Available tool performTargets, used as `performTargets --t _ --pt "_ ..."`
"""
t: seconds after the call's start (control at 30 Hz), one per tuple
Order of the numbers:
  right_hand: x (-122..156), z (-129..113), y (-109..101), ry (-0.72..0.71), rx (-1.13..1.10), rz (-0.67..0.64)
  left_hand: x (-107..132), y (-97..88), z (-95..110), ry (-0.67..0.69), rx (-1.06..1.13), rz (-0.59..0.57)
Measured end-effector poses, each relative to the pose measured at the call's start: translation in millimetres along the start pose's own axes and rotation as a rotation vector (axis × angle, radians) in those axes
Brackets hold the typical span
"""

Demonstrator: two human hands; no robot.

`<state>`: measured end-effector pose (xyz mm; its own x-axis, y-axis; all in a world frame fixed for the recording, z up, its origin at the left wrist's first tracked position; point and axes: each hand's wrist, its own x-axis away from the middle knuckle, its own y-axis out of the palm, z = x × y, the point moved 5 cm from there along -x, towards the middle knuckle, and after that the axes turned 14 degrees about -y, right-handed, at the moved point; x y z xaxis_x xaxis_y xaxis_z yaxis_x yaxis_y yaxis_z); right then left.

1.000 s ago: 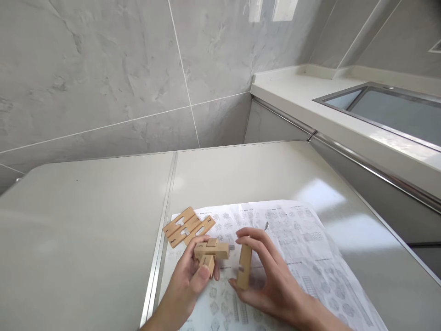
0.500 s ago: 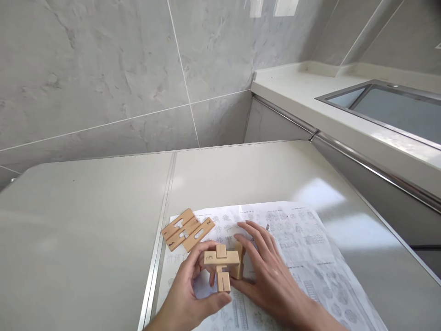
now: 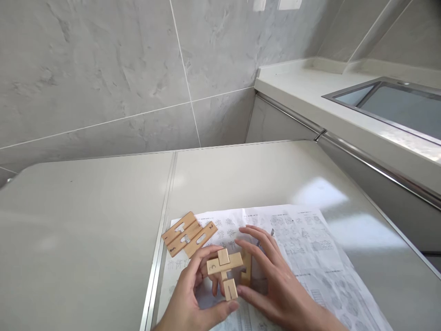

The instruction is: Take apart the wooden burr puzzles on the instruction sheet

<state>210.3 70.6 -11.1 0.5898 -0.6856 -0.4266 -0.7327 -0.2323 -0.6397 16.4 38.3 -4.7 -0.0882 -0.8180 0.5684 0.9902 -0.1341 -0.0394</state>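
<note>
My left hand [image 3: 200, 289] is closed around a small joined group of notched wooden puzzle pieces [image 3: 230, 262]. A short block crosses a bar with a dark curved mark, and a squared end with a line mark faces me. The left thumb presses under that end, while the other fingers curl behind. My right hand [image 3: 272, 271] is just to the right, its fingers spread and arched. Between the hands is another notched wooden piece [image 3: 245, 276], partly covered by the right fingers; whether they touch it I cannot tell.
Flat wooden pieces with cut-outs and numbers [image 3: 184, 234] lie at the upper left of a printed paper sheet [image 3: 310, 257]. A small dark object [image 3: 272, 232] shows beyond the right fingers. A metal-edged seam [image 3: 160, 257] crosses the pale tabletop [image 3: 103, 220]. A counter [image 3: 292, 82] stands at right.
The joined pieces in my left hand have tilted slightly, and a gap now shows between their bar and the notched piece at the right. The view has shifted a little.
</note>
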Motion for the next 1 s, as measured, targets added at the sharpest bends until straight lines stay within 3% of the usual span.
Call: performTargets --t 0.23,0.73,1.0 --pt "0.5 4.3 -5.3 0.107 -0.198 0.059 -4.4 -0.3 -3.9 0.051 -0.071 -0.055" --pt "-13.0 -5.0 -14.2 0.087 -0.475 0.072 -0.1 6.1 2.8 0.059 -0.068 -0.183" --pt "-14.1 0.1 -20.1 0.132 -0.688 0.137 1.6 5.3 2.6 0.136 -0.221 -0.102"
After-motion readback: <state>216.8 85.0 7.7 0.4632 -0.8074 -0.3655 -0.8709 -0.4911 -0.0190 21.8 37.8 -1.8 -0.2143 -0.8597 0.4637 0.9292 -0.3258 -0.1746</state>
